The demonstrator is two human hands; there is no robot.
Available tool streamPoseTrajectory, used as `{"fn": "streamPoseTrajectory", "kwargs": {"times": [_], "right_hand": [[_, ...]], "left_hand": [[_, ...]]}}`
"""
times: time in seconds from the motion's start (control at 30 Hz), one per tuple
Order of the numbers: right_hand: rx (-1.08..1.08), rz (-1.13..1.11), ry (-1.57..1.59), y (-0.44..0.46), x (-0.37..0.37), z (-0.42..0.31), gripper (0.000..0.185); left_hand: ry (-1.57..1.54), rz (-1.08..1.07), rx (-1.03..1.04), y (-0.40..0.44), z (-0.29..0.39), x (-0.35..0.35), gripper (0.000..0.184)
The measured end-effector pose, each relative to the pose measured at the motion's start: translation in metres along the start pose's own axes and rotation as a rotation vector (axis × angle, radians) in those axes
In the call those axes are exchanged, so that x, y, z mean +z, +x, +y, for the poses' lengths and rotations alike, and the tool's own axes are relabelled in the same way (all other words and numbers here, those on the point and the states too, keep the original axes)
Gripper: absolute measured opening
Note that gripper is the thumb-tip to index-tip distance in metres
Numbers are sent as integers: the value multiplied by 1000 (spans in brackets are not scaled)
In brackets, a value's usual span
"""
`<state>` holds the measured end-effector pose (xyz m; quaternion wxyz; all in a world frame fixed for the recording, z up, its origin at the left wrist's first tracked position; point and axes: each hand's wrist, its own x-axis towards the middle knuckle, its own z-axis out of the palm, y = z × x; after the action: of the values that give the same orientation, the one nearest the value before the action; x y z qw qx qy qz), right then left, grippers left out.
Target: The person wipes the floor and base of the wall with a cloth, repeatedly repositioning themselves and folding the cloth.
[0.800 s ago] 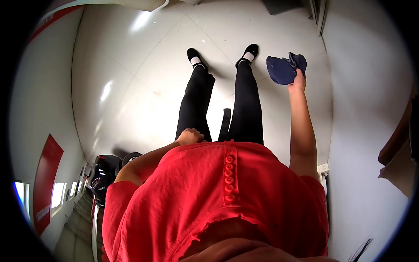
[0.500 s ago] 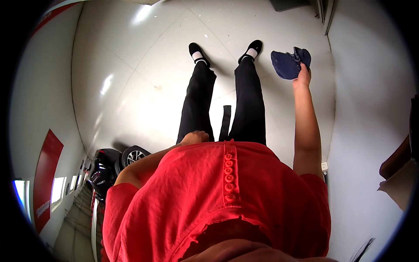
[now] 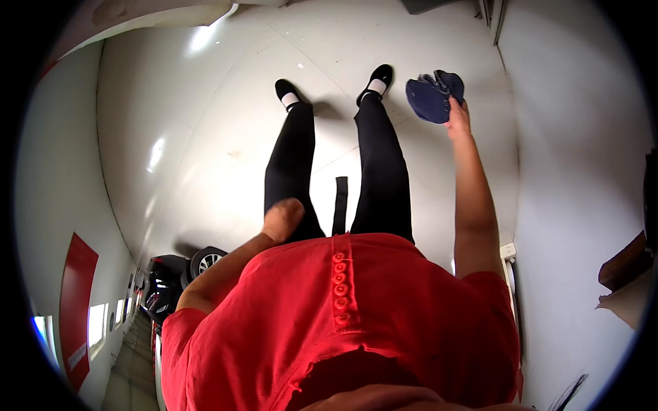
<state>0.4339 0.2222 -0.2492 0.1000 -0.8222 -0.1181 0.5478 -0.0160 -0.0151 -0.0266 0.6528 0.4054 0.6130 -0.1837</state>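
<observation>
My right hand [image 3: 458, 118] is stretched forward on the right, its fingers and thumb closed on the near edge of a dark blue cloth item [image 3: 428, 101]. This item looks like a soft cap or folded fabric, with a crumpled upper edge, and is held above the floor. Over the left thigh of the black trousers [image 3: 290, 157], my left hand [image 3: 282, 218] is curled in a loose fist, slightly blurred, with nothing visible in it. A dark strap [image 3: 340, 205] hangs between the legs.
Pale tiled floor [image 3: 226, 123] lies around the black shoes [image 3: 375, 83]. A white wall [image 3: 569, 137] runs along the right, with a brown object [image 3: 625, 264] at its edge. Behind on the left are a dark vehicle [image 3: 163, 284] with a wheel and a red panel [image 3: 79, 308].
My left hand has come away from the waist and moved forward and left over the thigh. My right hand still grips the blue cloth item, a little further left in view as the camera shifted.
</observation>
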Motion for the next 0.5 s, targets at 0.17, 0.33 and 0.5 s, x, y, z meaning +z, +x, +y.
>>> {"fn": "streamPoseTrajectory", "kwargs": {"times": [0.17, 0.33, 0.5], "right_hand": [[22, 65, 9, 3, 31, 15, 43], [-75, 110, 38, 16, 85, 55, 48], [-164, 25, -114, -8, 126, 29, 41]], "left_hand": [[283, 386, -70, 48, -33, -14, 55], [233, 364, -216, 64, -33, -2, 67], [119, 403, -242, 83, -33, 10, 69]]}}
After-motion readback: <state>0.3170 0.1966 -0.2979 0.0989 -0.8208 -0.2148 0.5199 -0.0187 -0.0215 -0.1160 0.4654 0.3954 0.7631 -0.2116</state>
